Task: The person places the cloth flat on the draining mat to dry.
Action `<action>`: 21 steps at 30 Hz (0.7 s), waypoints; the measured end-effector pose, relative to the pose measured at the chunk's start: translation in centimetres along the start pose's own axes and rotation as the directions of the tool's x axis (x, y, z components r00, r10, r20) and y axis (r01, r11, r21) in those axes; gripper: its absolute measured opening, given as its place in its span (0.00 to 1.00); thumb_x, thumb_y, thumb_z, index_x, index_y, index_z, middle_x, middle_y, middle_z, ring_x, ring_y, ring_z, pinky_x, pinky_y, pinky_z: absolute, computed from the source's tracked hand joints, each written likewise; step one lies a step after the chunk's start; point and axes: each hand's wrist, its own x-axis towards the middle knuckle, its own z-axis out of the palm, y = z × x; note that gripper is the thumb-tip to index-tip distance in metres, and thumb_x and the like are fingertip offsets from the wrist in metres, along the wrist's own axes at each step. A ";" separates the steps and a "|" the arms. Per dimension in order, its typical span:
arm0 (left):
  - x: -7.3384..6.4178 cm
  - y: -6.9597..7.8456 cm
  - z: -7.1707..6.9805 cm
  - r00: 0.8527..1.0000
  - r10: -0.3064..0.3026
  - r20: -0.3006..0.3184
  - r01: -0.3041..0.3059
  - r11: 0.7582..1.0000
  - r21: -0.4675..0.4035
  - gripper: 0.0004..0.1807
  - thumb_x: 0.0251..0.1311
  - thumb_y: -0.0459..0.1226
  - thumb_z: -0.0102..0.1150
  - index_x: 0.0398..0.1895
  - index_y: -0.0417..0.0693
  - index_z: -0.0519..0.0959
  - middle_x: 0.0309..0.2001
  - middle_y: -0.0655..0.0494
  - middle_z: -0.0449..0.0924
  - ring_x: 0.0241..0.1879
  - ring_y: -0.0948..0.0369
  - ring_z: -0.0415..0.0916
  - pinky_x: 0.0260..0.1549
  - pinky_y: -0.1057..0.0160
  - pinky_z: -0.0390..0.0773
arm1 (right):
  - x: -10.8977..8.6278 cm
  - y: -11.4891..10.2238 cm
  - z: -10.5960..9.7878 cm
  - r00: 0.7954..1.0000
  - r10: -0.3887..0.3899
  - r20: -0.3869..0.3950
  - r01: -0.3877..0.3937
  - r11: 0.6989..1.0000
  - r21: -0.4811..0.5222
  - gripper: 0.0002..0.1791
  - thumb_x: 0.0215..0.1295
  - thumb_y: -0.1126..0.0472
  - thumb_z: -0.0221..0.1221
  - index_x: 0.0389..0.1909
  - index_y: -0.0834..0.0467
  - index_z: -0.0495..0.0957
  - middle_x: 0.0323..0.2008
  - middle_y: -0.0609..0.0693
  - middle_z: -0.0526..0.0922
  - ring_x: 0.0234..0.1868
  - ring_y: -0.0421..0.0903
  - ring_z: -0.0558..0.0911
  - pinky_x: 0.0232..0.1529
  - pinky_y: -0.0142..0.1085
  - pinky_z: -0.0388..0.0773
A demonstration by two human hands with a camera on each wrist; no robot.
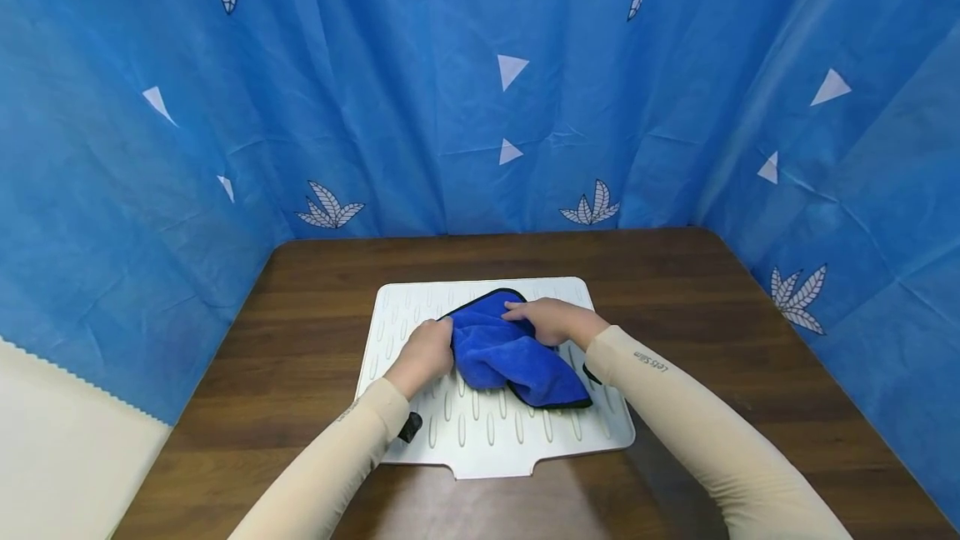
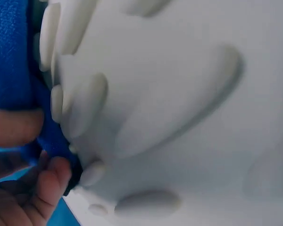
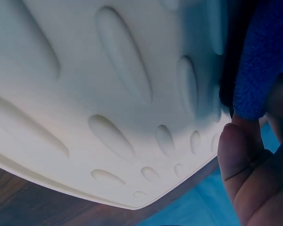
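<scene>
A blue plush cloth (image 1: 495,352) with black edging lies rumpled over a white ribbed drying board (image 1: 491,448). My left hand (image 1: 429,350) grips the cloth's left edge; in the left wrist view the thumb (image 2: 16,127) and fingers close about the fabric (image 2: 7,52). At the cloth's upper right, my right hand (image 1: 553,319) pinches its border, index finger stretched across the blue pile. The right wrist view has a fold of cloth (image 3: 262,61) between the digits, right over the ribs (image 3: 122,52). One cloth corner (image 1: 573,398) droops toward the board's lower right.
The board sits on a dark wooden table (image 1: 322,298), its tab pointing toward me. Blue curtains (image 1: 465,90) with leaf and triangle prints enclose the back and sides. A small black piece (image 1: 410,427) shows by the left wrist. A pale surface (image 1: 60,457) is at lower left.
</scene>
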 end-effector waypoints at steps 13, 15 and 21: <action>-0.4 -0.6 -3.6 0.999 -0.008 0.053 0.005 0.999 0.051 0.32 0.55 0.25 0.60 0.66 0.30 0.66 0.49 0.32 0.81 0.47 0.45 0.81 0.44 0.50 0.80 | -1.5 0.6 -0.9 0.997 0.032 -0.071 -0.038 0.997 -0.075 0.38 0.66 0.76 0.49 0.74 0.45 0.64 0.79 0.48 0.53 0.76 0.68 0.56 0.71 0.58 0.63; -0.5 -0.7 -4.7 0.999 0.035 0.037 -0.039 0.993 0.115 0.28 0.54 0.24 0.60 0.61 0.30 0.69 0.46 0.33 0.82 0.48 0.43 0.81 0.46 0.48 0.80 | -1.9 0.7 -1.2 0.995 0.046 -0.090 -0.055 0.995 -0.089 0.37 0.67 0.76 0.49 0.74 0.45 0.64 0.79 0.48 0.53 0.75 0.68 0.56 0.69 0.59 0.64; 0.3 -1.0 -6.3 0.969 0.218 -0.118 -0.169 0.928 0.331 0.11 0.56 0.19 0.57 0.40 0.36 0.79 0.36 0.39 0.82 0.39 0.44 0.81 0.37 0.49 0.83 | -2.1 0.5 -1.4 0.985 0.073 -0.158 -0.091 0.990 -0.112 0.35 0.69 0.74 0.49 0.74 0.46 0.63 0.78 0.51 0.55 0.75 0.70 0.57 0.68 0.63 0.63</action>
